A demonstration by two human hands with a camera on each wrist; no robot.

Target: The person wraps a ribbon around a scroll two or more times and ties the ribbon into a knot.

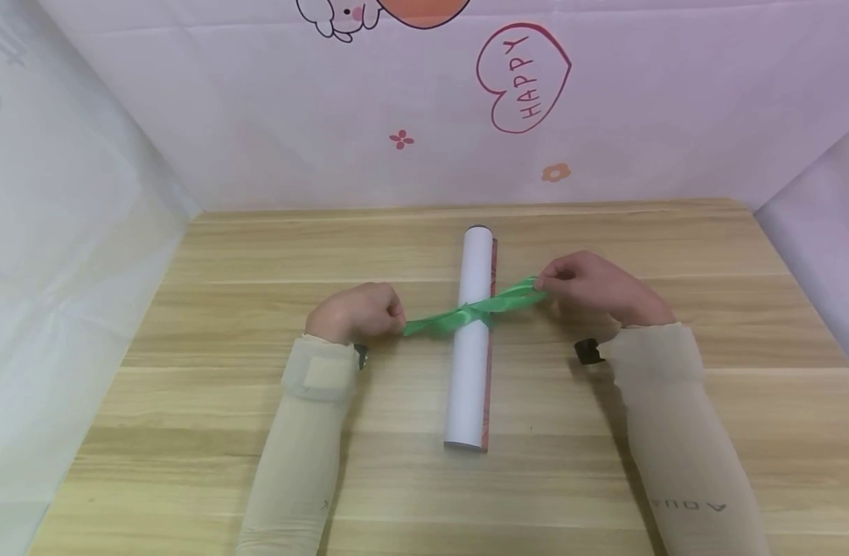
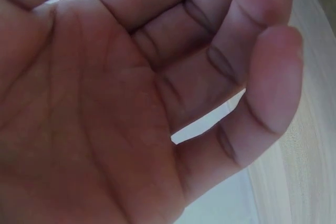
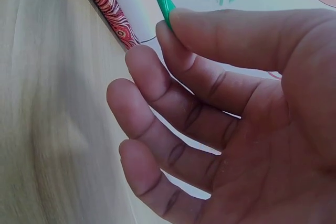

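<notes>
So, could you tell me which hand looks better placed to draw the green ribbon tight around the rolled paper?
Probably both: the left hand and right hand each pinch an end of the green ribbon crossing the rolled paper.

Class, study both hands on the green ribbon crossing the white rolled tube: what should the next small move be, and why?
Probably pull both ends outward. The left hand and right hand each pinch an end of the green ribbon, crossed in a loose knot over the white rolled paper tube.
</notes>
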